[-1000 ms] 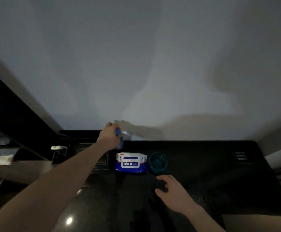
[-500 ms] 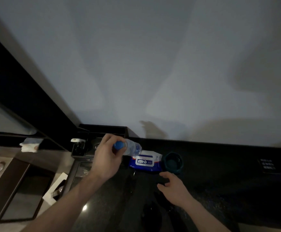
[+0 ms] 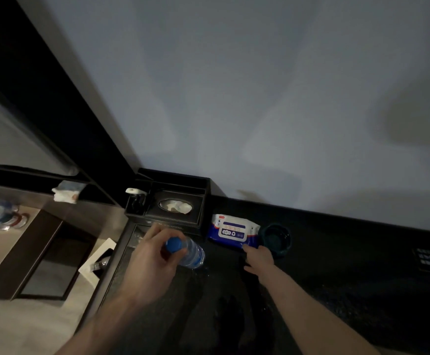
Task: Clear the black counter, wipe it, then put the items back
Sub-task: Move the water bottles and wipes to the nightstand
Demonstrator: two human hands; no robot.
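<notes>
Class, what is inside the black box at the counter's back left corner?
The black box shows pale tissue through its oval slot; anything deeper is hidden by the lid.

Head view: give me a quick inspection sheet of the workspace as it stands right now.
Surface: black counter, dark and glossy, with faint specks or droplets; too dim to judge cleanliness.
Job's things: water bottle with blue cap, held tilted; wet wipes pack lying flat by the wall; dark green bowl to the right of the pack.
Clutter: black tissue box tray in the corner.
Grip: left hand holds the bottle near its cap; right hand reaches to the pack's near edge, contact unclear.
Cables: nothing seen.
Surroundings: grey wall; white cloth on a ledge at left; more bottles, blurred, far left.
</notes>
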